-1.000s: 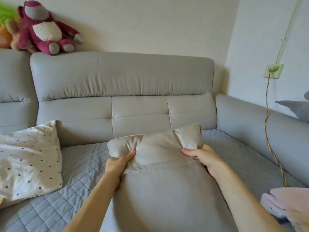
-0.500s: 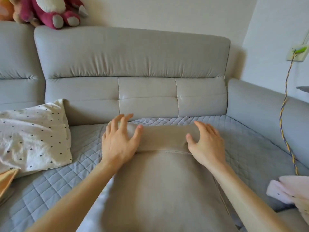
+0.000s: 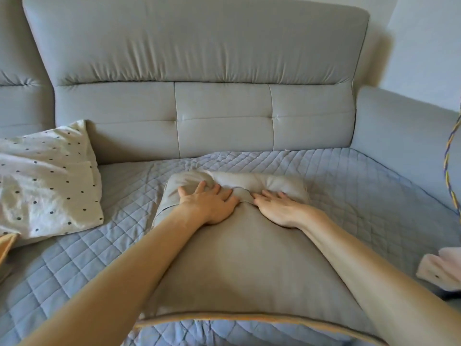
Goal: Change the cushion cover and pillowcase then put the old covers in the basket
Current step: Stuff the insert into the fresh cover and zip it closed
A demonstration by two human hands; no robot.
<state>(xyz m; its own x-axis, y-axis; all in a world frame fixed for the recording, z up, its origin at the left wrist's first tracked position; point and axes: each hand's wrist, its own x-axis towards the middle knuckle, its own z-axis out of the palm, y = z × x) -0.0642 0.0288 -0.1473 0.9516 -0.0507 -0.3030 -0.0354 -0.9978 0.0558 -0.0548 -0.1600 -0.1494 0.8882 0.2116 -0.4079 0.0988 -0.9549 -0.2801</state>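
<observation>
The beige cushion (image 3: 239,265) lies flat in the middle of the sofa seat, on a quilted grey-blue mat (image 3: 349,191). The near edge of the cushion is trimmed in an orange-tan colour. Two bare forearms reach over the cushion from the near side.

The left hand (image 3: 208,206) lies palm down on the far left part of the cushion. Its fingers are straight and a little apart, the thumb is spread to the left, and they press into the fabric. The right hand (image 3: 279,209) lies palm down just beside it, on the right. Its fingers are straight and close together, and they point to the far left. The two hands are near each other but do not touch, and neither hand grips anything.

Just beyond the fingertips, the far end of the cushion is bunched into a soft roll with folds.

At the near left edge a small orange cloth (image 3: 6,248) shows. At the right edge lies a pale pink cloth (image 3: 441,268). Further on the left, a white dotted pillow (image 3: 47,181) rests on the mat, apart from the cushion.

Behind everything stands the grey sofa backrest (image 3: 199,58). At the far right edge hangs a braided cable (image 3: 449,156).
</observation>
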